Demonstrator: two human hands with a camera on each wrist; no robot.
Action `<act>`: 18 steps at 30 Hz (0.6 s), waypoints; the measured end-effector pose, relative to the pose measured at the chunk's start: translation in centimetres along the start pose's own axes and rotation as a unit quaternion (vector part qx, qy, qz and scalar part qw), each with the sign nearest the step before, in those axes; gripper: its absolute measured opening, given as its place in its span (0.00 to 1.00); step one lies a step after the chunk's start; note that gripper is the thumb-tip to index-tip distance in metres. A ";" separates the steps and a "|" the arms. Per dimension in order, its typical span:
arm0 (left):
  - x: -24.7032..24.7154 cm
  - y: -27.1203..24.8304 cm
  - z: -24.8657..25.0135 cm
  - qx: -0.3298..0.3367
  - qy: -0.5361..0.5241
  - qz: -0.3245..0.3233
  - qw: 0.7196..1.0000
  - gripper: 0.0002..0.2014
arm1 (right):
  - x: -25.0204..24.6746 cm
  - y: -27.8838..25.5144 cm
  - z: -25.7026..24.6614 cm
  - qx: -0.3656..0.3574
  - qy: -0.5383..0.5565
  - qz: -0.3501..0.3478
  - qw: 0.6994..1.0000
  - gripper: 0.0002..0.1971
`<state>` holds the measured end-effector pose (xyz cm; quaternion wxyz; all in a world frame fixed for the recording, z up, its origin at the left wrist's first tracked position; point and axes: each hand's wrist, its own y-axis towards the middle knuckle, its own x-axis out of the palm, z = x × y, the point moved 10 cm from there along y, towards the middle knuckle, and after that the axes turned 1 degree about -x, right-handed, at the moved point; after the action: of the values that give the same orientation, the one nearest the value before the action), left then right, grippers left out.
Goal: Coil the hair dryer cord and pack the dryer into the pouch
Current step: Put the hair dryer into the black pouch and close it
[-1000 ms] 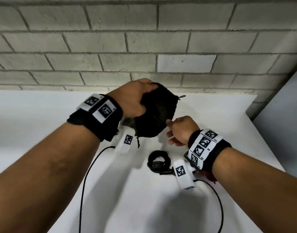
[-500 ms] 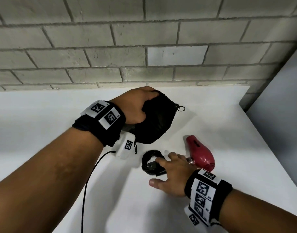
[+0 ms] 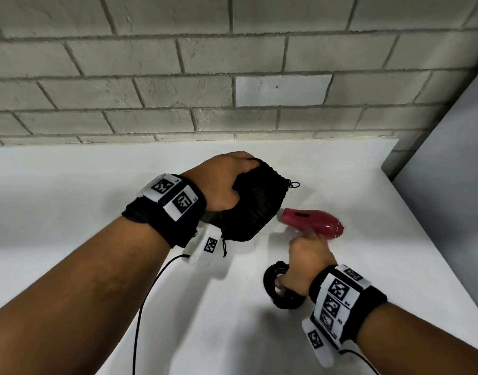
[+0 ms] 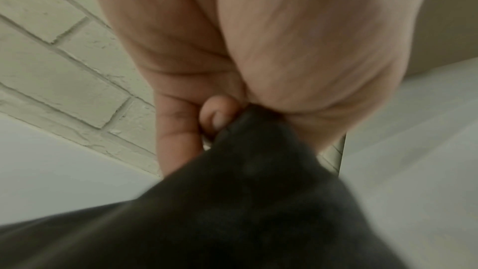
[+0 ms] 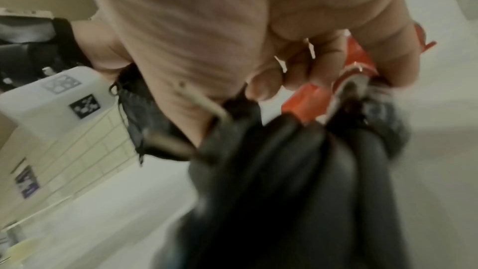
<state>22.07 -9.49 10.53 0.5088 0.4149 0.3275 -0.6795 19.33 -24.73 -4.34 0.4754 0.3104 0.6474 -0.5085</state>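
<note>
My left hand grips the rim of a black drawstring pouch and holds it up above the white table. In the left wrist view the fingers pinch the dark pouch fabric. The red hair dryer is lifted just right of the pouch, its nozzle pointing at the pouch. My right hand is wrapped round the dryer's handle and the coiled black cord together. The right wrist view shows the red handle and the cord coil inside the curled fingers, with the plug prongs sticking out.
A grey brick wall runs along the table's far edge. A grey panel stands past the table's right edge. Thin black cables hang from both wrist cameras. The pouch's drawstring loop sticks out to the right.
My right hand left the pouch, dropped onto the cord coil on the table, closed round coil and dryer handle, and lifted the dryer toward the pouch. The left hand kept holding the pouch.
</note>
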 end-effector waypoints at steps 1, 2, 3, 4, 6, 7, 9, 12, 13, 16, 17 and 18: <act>0.2 0.0 0.0 -0.002 0.000 -0.004 1.000 0.37 | -0.4 -0.1 0.3 0.016 -0.017 -0.005 1.000 0.40; 0.3 0.0 -0.1 -0.003 0.000 -0.008 1.000 0.37 | -0.6 0.0 0.9 0.044 -0.022 -0.011 0.999 0.47; 0.5 0.0 -0.1 -0.004 -0.002 -0.012 1.000 0.37 | -0.7 0.0 2.0 0.081 -0.014 -0.015 0.996 0.52; 0.7 0.1 -0.1 -0.004 -0.004 -0.016 1.000 0.37 | -0.9 0.0 3.0 0.116 -0.001 -0.011 0.993 0.53; 0.9 0.1 -0.1 -0.004 -0.007 -0.022 1.000 0.37 | -1.0 0.3 4.5 0.145 0.022 0.014 0.989 0.49; 1.0 0.2 -0.1 -0.005 -0.007 -0.023 1.000 0.37 | -1.0 0.6 5.2 0.149 0.045 0.026 0.987 0.48; 1.2 0.4 -0.1 -0.009 -0.001 -0.025 1.000 0.37 | -0.5 1.1 5.8 0.167 0.092 0.036 0.981 0.50; 1.6 0.7 0.2 -0.012 0.009 -0.033 0.999 0.37 | -0.1 1.9 6.1 0.177 0.109 0.038 0.978 0.35; 1.8 0.7 0.2 -0.014 0.009 -0.037 0.999 0.37 | 0.2 2.3 6.2 0.168 0.130 0.018 0.977 0.30; 2.1 0.9 0.2 -0.018 0.008 -0.044 0.999 0.38 | 0.9 3.1 7.7 0.177 0.238 -0.042 0.954 0.29; 2.1 0.9 0.2 -0.018 0.010 -0.045 0.999 0.38 | 0.9 3.2 8.2 0.172 0.264 -0.053 0.948 0.29; 2.1 1.0 0.3 -0.017 0.009 -0.044 0.999 0.38 | 0.9 3.1 8.4 0.165 0.281 -0.063 0.943 0.27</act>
<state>22.65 -10.85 8.77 0.4824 0.3979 0.3616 -0.6915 24.32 -31.95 -6.57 0.1834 0.4736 0.6797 -0.5292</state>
